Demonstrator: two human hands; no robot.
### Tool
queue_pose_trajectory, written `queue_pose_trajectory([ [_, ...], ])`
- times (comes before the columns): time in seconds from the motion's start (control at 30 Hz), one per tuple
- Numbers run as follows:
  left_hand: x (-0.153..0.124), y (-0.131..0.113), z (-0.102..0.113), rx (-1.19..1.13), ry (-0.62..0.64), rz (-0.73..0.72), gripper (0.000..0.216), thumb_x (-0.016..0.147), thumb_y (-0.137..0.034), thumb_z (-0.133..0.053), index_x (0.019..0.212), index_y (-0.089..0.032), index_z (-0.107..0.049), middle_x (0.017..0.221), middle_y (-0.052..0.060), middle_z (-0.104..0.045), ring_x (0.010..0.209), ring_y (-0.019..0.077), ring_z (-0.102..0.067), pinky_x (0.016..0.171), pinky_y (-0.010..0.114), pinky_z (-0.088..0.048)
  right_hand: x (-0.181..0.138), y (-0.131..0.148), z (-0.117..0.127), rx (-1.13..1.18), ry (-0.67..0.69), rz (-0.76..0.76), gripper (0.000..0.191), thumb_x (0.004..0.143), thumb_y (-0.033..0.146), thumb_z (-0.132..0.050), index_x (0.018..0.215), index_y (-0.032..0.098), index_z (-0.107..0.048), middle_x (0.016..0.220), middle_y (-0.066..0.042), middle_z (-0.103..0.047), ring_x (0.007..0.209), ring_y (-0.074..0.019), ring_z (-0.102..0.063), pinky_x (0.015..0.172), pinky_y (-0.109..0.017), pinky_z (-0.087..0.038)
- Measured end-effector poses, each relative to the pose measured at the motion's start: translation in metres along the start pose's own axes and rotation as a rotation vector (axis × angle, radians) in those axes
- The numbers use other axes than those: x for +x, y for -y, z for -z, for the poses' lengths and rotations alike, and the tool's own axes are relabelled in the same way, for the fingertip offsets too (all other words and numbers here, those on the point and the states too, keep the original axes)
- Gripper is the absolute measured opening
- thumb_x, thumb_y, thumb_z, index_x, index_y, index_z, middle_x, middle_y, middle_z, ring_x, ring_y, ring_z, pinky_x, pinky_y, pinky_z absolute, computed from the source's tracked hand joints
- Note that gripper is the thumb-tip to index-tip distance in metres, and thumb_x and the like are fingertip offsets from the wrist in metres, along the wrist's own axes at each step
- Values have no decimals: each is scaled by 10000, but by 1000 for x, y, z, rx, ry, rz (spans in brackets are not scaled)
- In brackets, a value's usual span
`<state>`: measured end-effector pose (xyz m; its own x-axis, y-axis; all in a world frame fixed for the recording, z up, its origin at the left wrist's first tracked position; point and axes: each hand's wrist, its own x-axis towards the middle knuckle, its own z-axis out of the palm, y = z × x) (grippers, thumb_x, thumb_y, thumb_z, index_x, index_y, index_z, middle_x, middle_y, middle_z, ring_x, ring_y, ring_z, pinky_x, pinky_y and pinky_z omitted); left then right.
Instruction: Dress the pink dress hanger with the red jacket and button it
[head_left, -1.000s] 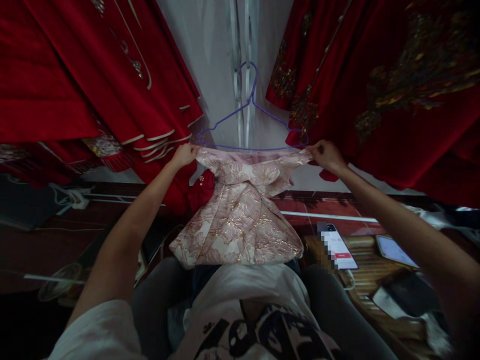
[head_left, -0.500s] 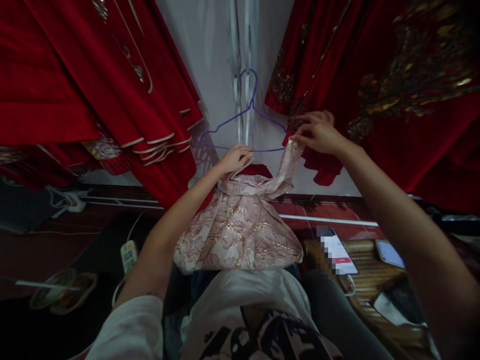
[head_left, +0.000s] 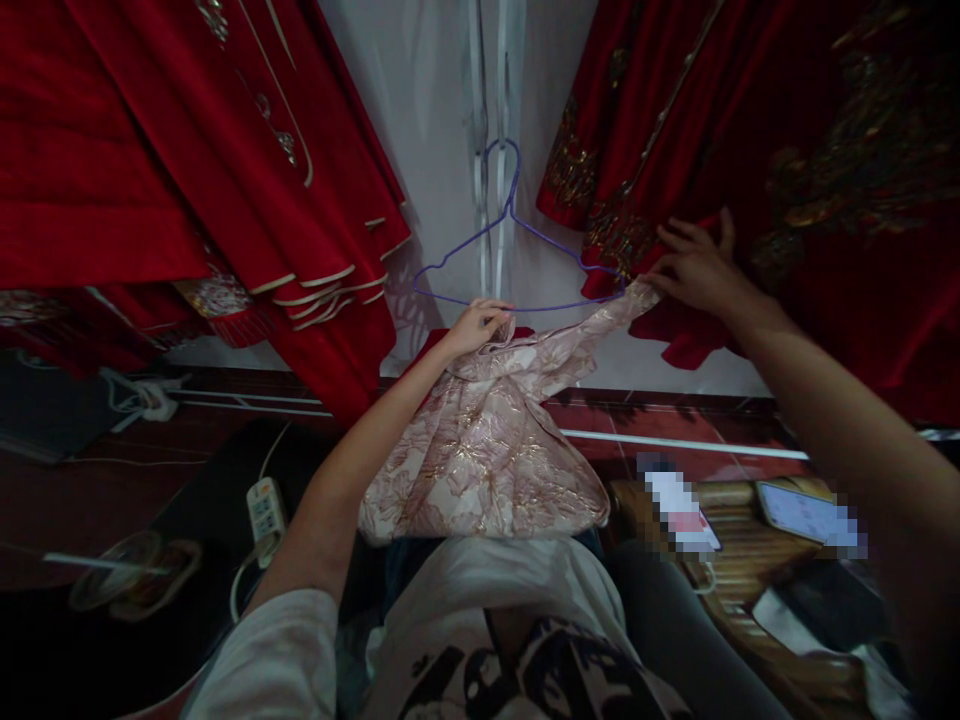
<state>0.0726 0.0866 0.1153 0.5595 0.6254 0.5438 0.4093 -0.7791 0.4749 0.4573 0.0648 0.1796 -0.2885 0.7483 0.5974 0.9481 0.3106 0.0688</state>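
A pale pink brocade skirt (head_left: 495,450) with a gold floral pattern lies across my lap, its gathered waist toward the wall. My left hand (head_left: 478,328) is closed on the skirt's waistband at the middle. Between the thumb and fingers of my right hand (head_left: 694,268) is the far end of the band, pulled out to the right and stretched taut. Just beyond both hands, a purple hanger (head_left: 465,243) hangs from a white metal rail (head_left: 491,100), with nothing on it.
Red embroidered garments (head_left: 300,220) hang at left, and more red garments (head_left: 645,130) at right. A bamboo stool (head_left: 739,580) holds two phones and a dark item. At lower left are a power strip (head_left: 265,515) and a plastic food container (head_left: 154,575).
My right hand has moved right, drawing the waistband end out from a raised curve into a straighter line. My left hand keeps its hold, and the view has shifted slightly.
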Motion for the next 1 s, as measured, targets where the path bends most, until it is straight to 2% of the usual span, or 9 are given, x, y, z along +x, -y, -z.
queue_pose_trajectory([
  [0.1,-1,2,0,-2,-18,-17,329,934,-397,-455,886,-202,-715,1154,63,-688,1096,197,-578,1047,434,-368,1,0,0,3,-6,-17,129,775,204,-741,701,186,-637,1388,-153,-506,1395,-223,-292,1121,-523,85],
  [0.3,-1,3,1,-3,-25,-8,334,936,-406,-449,897,-207,-714,1139,62,-693,1097,192,-582,1043,428,-372,-5,-9,1,84,-68,117,137,735,149,-760,679,174,-638,1365,-175,-523,1386,-252,-323,1125,-534,76],
  [0.53,-1,4,1,0,-14,3,330,936,-408,-446,921,-216,-715,1151,53,-691,1102,195,-585,1054,440,-364,-4,2,12,91,-12,-11,115,777,193,-726,718,185,-629,1380,-136,-520,1367,-231,-331,1138,-473,-4],
  [0.67,-1,5,2,5,-28,-18,321,934,-399,-456,908,-210,-714,1137,54,-697,1076,185,-597,1045,419,-376,-8,-4,13,90,12,12,125,761,198,-734,700,184,-626,1381,-132,-517,1370,-234,-301,1128,-466,-17],
  [0.77,-2,6,2,3,-31,-15,330,931,-410,-458,904,-207,-717,1136,58,-698,1077,190,-596,1042,421,-379,-11,-9,12,94,-31,48,109,783,194,-709,712,172,-630,1358,-146,-536,1359,-236,-320,1116,-475,-43],
  [1.0,0,2,1,-25,-20,27,388,935,-462,-424,960,-215,-722,1132,61,-701,1094,197,-603,1038,415,-390,1,18,18,170,-139,37,212,907,375,-556,814,214,-659,1298,-92,-592,1254,-293,-403,1069,-506,-154],
])
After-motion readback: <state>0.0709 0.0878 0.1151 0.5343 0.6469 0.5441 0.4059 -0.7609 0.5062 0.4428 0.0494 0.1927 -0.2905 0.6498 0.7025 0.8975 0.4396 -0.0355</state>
